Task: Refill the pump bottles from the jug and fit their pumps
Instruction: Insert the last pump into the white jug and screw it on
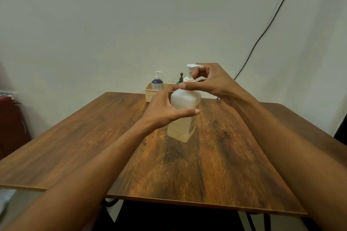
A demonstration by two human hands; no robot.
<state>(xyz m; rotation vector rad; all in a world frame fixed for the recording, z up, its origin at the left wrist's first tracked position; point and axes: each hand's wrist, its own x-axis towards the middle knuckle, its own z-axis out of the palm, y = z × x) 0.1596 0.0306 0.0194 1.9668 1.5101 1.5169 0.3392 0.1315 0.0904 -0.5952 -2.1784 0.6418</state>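
A translucent white square bottle (185, 116) stands upright near the middle of the wooden table (75, 142), holding a pale yellowish liquid that fills only its lower part. The left hand (165, 110) wraps around the bottle's upper body from the left, thumb laid across the near face and fingers curled behind, clamped on it. The right hand (208, 80) comes in from the right at the neck: its thumb and fingers close around the collar of the white pump (192, 73), which sits on the bottle's mouth with its nozzle head pointing right, toward the palm (whether the collar is fully screwed down cannot be told). Both forearms reach in from the near edge of the table. At the far edge, against the pale wall, a cream perforated basket (150, 95) holds a dark blue pump bottle (157, 81) with a white pump on top, upright, and beside it to the right a dark green pump bottle (180, 78), mostly hidden behind the hands. A black cable (270, 24) runs down the wall on the right.
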